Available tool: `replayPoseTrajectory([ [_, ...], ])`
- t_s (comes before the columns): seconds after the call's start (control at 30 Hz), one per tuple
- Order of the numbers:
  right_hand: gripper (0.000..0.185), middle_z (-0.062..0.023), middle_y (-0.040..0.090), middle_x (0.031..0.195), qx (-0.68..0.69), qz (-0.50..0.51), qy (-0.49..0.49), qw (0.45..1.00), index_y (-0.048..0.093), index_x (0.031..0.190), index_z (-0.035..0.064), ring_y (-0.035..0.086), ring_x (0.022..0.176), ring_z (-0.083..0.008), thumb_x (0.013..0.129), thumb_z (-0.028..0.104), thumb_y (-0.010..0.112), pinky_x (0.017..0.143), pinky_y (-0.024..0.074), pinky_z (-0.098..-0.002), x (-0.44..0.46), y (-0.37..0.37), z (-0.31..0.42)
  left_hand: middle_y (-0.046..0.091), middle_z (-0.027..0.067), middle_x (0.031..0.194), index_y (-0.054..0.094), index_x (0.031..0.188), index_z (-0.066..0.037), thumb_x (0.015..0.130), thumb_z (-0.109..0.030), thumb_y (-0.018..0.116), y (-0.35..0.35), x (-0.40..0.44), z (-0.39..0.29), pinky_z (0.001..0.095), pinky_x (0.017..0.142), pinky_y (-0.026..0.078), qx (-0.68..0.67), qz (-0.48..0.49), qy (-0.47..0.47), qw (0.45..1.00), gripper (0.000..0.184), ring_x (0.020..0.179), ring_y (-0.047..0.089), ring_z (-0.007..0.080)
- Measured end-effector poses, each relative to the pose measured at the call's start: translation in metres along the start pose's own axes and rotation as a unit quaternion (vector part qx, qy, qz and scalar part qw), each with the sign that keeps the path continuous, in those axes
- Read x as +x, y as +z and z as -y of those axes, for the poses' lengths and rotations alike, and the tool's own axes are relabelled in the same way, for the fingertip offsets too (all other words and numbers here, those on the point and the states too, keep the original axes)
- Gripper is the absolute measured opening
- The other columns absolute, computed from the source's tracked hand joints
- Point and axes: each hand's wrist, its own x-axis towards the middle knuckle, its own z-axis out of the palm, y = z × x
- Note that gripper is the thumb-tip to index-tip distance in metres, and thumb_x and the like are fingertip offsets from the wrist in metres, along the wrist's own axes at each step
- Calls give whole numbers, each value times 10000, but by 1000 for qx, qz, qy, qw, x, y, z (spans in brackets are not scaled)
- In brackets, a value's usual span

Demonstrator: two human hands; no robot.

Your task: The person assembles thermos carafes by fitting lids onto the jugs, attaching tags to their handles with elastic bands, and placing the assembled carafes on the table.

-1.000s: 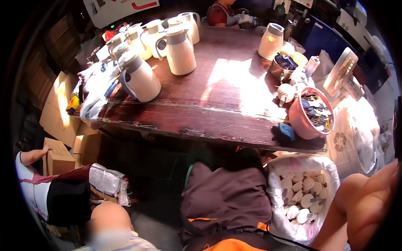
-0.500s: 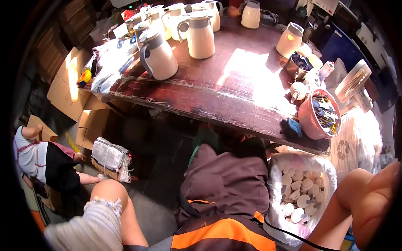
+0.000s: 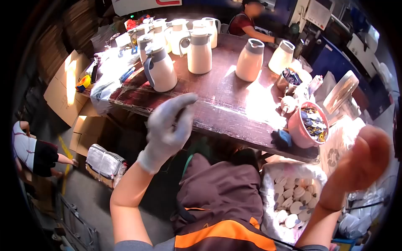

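My left hand (image 3: pixel 171 127), in a pale glove, is raised before the table's front edge with its fingers curved and apart, holding nothing. To the right, my right hand (image 3: pixel 362 157) is bare and blurred, above the white-lined bin and beside the pink basin (image 3: pixel 308 125); its fingers are smeared. Nearest to my left hand stands a cream jug with a grey top (image 3: pixel 161 71). Another cream jug (image 3: pixel 250 60), without a visible handle, stands upright at the middle right of the table, beside a similar jug (image 3: pixel 281 57).
Several more jugs stand at the back left of the table (image 3: pixel 222 98). A bin (image 3: pixel 268 175) of white round lids sits below its right end. A fan (image 3: pixel 341 90) stands at the right. One co-worker (image 3: pixel 247 25) is behind the table, another person (image 3: pixel 35 150) at far left.
My left hand has risen from the lower left to the table's front. My right hand has come into view. The handleless jug now stands nearer, at the middle right. The camera view has shifted.
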Motion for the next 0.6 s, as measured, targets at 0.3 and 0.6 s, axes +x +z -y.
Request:
replayPoseTrajectory([
  [0.3,474,-156,566,1233,118,355,187,908,539,1232,85,634,975,-290,797,146,716,818,503,-369,-65,207,-55,660,174,1065,633,1108,-109,851,-343,586,98,-15,225,442,899,482,311,236,-263,883,350,1025,619,327],
  [0.6,567,-186,566,1282,-75,296,71,950,442,1362,15,542,1177,-345,889,289,594,993,419,-415,-44,428,-240,625,123,744,597,1021,-92,835,-295,568,111,-54,282,476,620,486,329,123,-65,934,276,706,618,338],
])
